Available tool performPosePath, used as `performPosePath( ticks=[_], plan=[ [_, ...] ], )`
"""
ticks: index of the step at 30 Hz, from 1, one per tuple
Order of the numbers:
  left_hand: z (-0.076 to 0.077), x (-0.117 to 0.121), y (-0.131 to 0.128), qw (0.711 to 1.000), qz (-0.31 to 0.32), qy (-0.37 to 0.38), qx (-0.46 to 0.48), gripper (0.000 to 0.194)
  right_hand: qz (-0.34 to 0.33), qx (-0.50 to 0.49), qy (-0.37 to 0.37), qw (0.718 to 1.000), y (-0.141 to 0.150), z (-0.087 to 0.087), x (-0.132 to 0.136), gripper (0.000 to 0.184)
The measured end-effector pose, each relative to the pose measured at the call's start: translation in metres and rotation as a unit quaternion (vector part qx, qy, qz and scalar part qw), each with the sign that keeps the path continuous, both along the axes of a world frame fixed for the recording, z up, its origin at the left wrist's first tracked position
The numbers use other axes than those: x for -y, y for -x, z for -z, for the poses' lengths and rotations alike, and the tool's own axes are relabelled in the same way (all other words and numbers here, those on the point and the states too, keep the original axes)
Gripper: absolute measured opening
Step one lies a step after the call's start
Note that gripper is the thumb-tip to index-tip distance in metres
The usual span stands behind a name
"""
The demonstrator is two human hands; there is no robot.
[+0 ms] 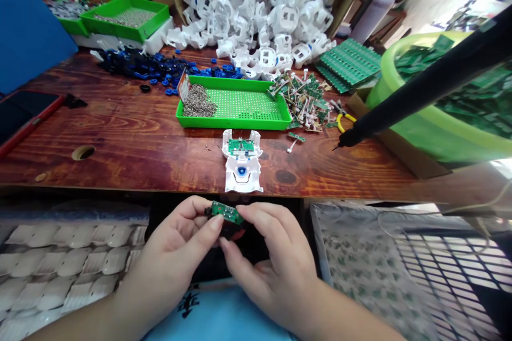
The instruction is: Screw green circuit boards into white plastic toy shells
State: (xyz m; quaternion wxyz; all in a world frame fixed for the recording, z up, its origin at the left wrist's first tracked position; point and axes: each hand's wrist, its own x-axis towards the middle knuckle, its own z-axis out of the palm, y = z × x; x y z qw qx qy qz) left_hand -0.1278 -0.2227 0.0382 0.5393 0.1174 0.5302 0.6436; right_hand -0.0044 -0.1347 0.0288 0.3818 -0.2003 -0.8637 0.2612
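Observation:
Below the table's front edge, my left hand (182, 242) and my right hand (272, 256) together pinch a small green circuit board (226, 212) with a dark part under it. Both hands have their fingers closed on it. Just above them, on the wooden table (132, 144), lies a white plastic housing (242, 162) with a green board fitted in its top and a blue button lower down.
A green tray (240, 105) holds small metal parts. Behind it lie blue rings (160, 66), a heap of white housings (256, 21) and loose boards (306, 101). A black screwdriver (420, 85) hangs at right over a green tub (404, 117). Trays of white parts (60, 266) sit lower left.

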Motion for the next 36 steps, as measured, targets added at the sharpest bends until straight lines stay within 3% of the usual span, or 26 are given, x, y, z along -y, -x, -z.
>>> performPosePath(
  ticks=[5, 9, 13, 16, 18, 20, 22, 24, 27, 33, 36],
  plan=[
    [-0.002, -0.001, 0.0, 0.992, -0.016, -0.012, -0.122, 0.004, -0.011, 0.023, -0.069, 0.997, -0.002, -0.011, -0.004, 0.039],
    [-0.008, -0.005, 0.006, 0.994, 0.021, -0.031, -0.104, 0.013, -0.043, 0.056, -0.072, 0.995, -0.001, -0.019, -0.018, 0.035],
    [-0.018, -0.01, 0.02, 0.994, 0.08, -0.048, -0.06, 0.034, -0.015, 0.051, -0.067, 0.996, 0.011, -0.023, -0.059, 0.034],
    [-0.017, -0.012, 0.031, 0.98, 0.066, -0.005, -0.186, 0.03, 0.056, 0.024, -0.12, 0.991, 0.028, -0.02, -0.099, 0.032],
    [-0.011, -0.015, 0.036, 0.933, 0.067, 0.041, -0.352, 0.023, 0.059, 0.037, -0.143, 0.987, 0.038, -0.016, -0.121, 0.031],
    [-0.003, -0.021, 0.041, 0.852, 0.091, 0.075, -0.51, 0.024, 0.035, 0.065, -0.155, 0.985, 0.045, -0.011, -0.134, 0.032],
    [0.005, -0.029, 0.044, 0.785, 0.117, 0.091, -0.602, 0.035, 0.014, 0.09, -0.153, 0.984, 0.048, -0.007, -0.138, 0.032],
    [0.01, -0.038, 0.047, 0.757, 0.142, 0.091, -0.631, 0.045, 0.001, 0.108, -0.14, 0.984, 0.046, -0.004, -0.137, 0.031],
    [0.012, -0.048, 0.048, 0.757, 0.156, 0.087, -0.628, 0.048, -0.026, 0.126, -0.087, 0.988, 0.04, -0.004, -0.132, 0.031],
    [0.011, -0.059, 0.044, 0.772, 0.12, 0.104, -0.616, 0.038, -0.126, 0.118, 0.073, 0.982, 0.026, -0.004, -0.126, 0.029],
    [0.01, -0.063, 0.043, 0.795, 0.116, 0.096, -0.588, 0.024, -0.16, 0.158, 0.077, 0.971, 0.021, -0.004, -0.126, 0.031]
  ],
)
